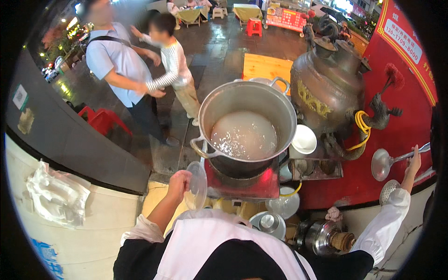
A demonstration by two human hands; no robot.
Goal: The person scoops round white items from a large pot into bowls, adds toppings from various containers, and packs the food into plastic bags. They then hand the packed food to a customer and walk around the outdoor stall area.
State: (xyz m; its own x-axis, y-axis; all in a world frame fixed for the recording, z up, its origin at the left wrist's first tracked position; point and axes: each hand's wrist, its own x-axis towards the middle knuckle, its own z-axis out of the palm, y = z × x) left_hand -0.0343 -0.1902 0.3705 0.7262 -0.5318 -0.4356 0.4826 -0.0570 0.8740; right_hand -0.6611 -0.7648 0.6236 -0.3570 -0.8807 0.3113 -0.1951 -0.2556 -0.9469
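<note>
My left hand (pixel 180 183) grips the rim of a clear, round plastic lid or shallow bowl (pixel 197 185), tilted on edge beside the stove. At the far right, my right hand (pixel 414 162) is at the handle of a metal ladle (pixel 382 165) against the red wall; whether the fingers close round it is hard to tell. Between the hands a large two-handled metal pot (pixel 247 85), holding cloudy, glistening liquid, stands on a red-topped stove (pixel 259 189). White bowls (pixel 304 139) sit just right of the pot. A perforated metal skimmer (pixel 389 191) hangs below the ladle, partly behind my right sleeve.
A big bronze-coloured dragon kettle (pixel 327 87) stands right of the pot, beside a red wall (pixel 392 119). A wooden board (pixel 266 68) lies beyond. Two people (pixel 119 66) stand at the left, near a red plastic chair (pixel 105 120). Metal basins (pixel 267 224) are low, near my body.
</note>
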